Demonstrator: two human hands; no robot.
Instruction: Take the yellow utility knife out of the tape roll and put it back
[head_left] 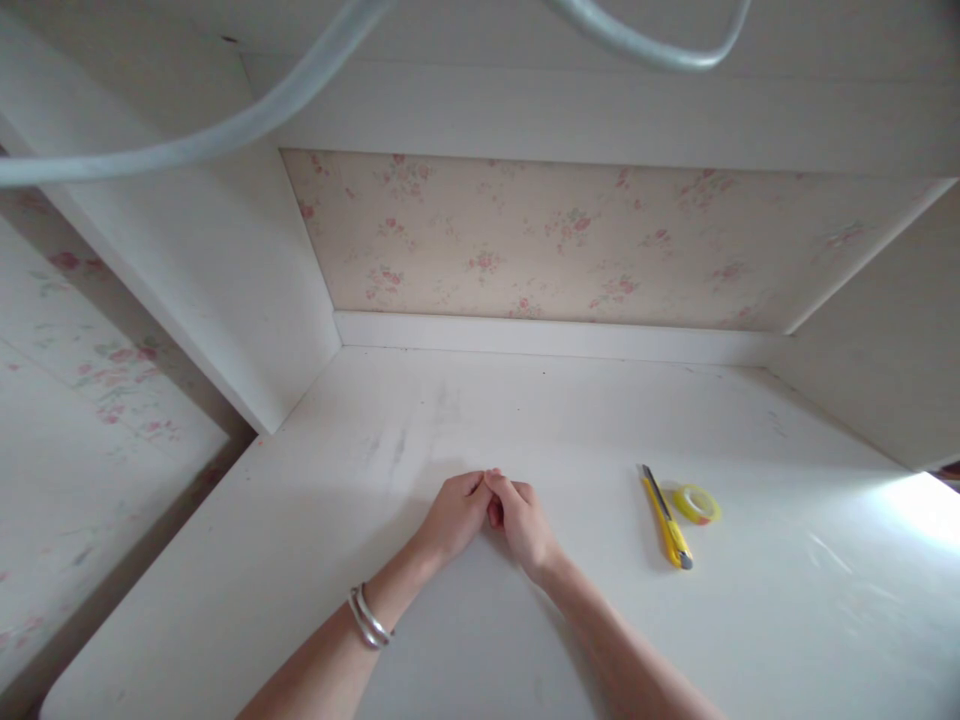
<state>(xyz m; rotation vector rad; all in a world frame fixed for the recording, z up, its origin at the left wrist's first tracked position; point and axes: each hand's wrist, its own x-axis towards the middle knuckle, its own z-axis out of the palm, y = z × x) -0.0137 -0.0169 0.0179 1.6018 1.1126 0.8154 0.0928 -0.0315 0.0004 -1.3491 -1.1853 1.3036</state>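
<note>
My left hand [459, 510] and my right hand [523, 515] touch each other over the white desk [360, 400], near the middle of the view. Both have curled fingers, with the thumbs meeting at the front. Whether anything small is between them is hidden. Two silver bangles [369, 617] circle my left wrist. To the right of my hands lies a yellow box cutter [666, 518], its dark blade end pointing away from me. Just right of the cutter, a roll of yellow tape [697, 504] lies flat on the desk.
A white side panel [225, 270] stands at the left and another [885, 330] at the right. Floral wallpaper [555, 235] covers the back. A pale cable [247, 125] hangs across the top, close to the camera.
</note>
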